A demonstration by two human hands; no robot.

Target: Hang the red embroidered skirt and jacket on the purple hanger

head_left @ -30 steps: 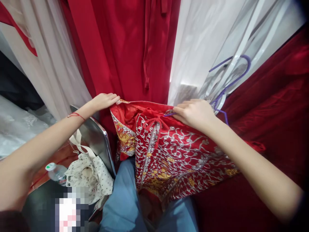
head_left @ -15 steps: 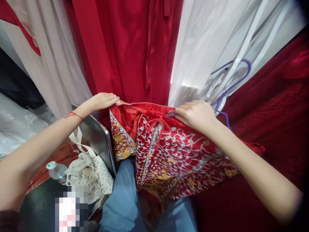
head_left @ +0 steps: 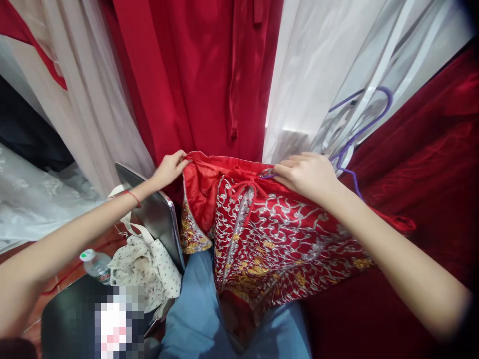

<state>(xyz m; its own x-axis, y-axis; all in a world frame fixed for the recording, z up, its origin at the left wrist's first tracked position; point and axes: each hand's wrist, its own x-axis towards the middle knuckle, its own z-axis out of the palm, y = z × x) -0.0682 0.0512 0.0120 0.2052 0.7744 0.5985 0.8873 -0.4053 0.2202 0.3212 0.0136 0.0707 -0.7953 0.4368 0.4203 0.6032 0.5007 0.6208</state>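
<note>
Head view, the only one. An embroidered red garment point(head_left: 273, 234), silver and gold threadwork on red satin, lies draped over the person's lap, on the blue jeans point(head_left: 194, 309), with its top edge lifted toward the hanging clothes.

Left hand point(head_left: 170, 167): fingers closed in a pinch on the garment's upper left corner, where the plain red lining shows. Right hand point(head_left: 309, 174): fingers curled shut over the top edge near the red tie cords point(head_left: 243, 192), also pressing down the end of a purple hanger point(head_left: 355, 134). Whether the hanger wire is actually gripped or only lies under the fingers, cannot tell.

Risks, as judged from here:
- Hanger tip sits right against raised metallic embroidery; a drag could snag or pull threads.
- Satin is slippery; a two-point pinch could let the middle sag and slide off the knees.
- Loose tie cords could catch on the hanger.
- Water bottle point(head_left: 95, 264) stands on the floor near the hem side, beside a dotted cloth bag point(head_left: 144, 271); a knock could wet the fabric.

Hard to make out:
- Right fingertips are hidden behind the hand.
- Garment's lower hem disappears between the knees.
- The hanger's hook is seen through a clear plastic cover point(head_left: 359, 85); what it hangs from is not visible.
- A patch at lower left is pixelated.
- A grey metal chair back point(head_left: 157, 214) is partly covered by the left forearm.
</note>
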